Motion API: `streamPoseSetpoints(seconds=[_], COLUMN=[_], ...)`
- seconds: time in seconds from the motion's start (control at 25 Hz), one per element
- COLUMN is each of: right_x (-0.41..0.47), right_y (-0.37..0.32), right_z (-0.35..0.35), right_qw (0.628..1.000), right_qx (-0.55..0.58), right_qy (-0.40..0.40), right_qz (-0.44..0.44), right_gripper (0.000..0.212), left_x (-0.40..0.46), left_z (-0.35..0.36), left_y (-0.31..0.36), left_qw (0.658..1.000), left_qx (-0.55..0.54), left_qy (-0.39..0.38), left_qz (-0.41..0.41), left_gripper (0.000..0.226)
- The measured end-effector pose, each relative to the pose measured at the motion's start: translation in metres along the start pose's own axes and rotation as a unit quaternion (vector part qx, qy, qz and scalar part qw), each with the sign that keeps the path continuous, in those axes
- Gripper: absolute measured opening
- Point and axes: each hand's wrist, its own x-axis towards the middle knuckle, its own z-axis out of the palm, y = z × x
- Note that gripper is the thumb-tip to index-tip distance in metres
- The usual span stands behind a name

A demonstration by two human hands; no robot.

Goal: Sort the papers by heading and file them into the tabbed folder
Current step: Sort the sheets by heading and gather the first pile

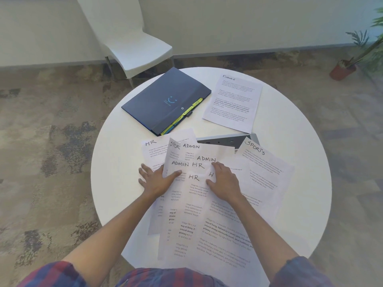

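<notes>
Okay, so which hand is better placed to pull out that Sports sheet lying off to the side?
Probably the right hand. It rests on the pile's right part, next to the Sports sheet. The left hand lies flat across the pile on its far side and can pin it.

A fanned, overlapping pile of printed papers (199, 183) headed HR, ADMIN and SPORTS in handwriting is spread flat nearest the person. A single FINANCE sheet (233, 102) lies apart, beside the closed dark blue tabbed folder (163, 100), whose yellow tabs (182, 117) protrude.
</notes>
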Motion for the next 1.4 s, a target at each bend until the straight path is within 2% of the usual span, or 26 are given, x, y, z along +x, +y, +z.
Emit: streamPoseSetpoints(seconds=[0.2,0.32,0.4,0.44,0.6,0.76,0.88,1.0,1.16,1.28,1.4], right_x=[0.001,0.001,0.002,0.002,0.001,-0.007,-0.023,-0.048,-0.090,-0.117,-0.135], right_y=[0.001,0.000,0.001,0.001,0.003,0.009,0.027,0.052,0.087,0.100,0.102], right_z=[0.001,0.000,0.000,0.000,-0.001,-0.003,-0.003,-0.003,0.001,0.013,0.027], right_qw=[1.000,1.000,1.000,1.000,1.000,1.000,0.995,0.976,0.941,0.937,0.948], right_qx=[0.006,0.007,0.005,0.006,0.008,-0.005,-0.001,0.035,0.078,0.082,0.065], right_qy=[0.002,0.004,0.002,0.001,-0.003,0.021,0.089,0.139,0.144,0.113,0.103], right_qz=[0.002,0.001,0.000,0.000,-0.004,-0.016,0.037,0.162,0.297,0.321,0.293], right_gripper=[0.069,0.068,0.068,0.068,0.070,0.068,0.063,0.067,0.084,0.097,0.102], left_x=[-0.005,-0.004,-0.006,-0.008,-0.012,-0.007,-0.006,-0.020,-0.050,-0.063,-0.065], left_z=[-0.004,-0.008,-0.008,-0.008,-0.004,-0.006,-0.005,0.010,0.049,0.073,0.076], left_y=[0.006,0.007,0.007,0.008,0.012,0.000,-0.010,-0.016,-0.031,-0.045,-0.046], left_qw=[0.985,0.956,0.947,0.946,0.949,0.961,0.962,0.952,0.937,0.932,0.926], left_qx=[-0.153,-0.261,-0.282,-0.274,-0.186,-0.073,0.069,0.164,0.241,0.297,0.316], left_qy=[0.077,0.131,0.154,0.164,0.200,0.209,0.204,0.168,0.093,0.026,0.013], left_qz=[-0.006,0.007,0.027,0.050,0.155,0.168,0.168,0.198,0.234,0.209,0.204], left_gripper=[0.070,0.037,0.014,0.011,0.031,0.050,0.065,0.065,0.072,0.089,0.095])
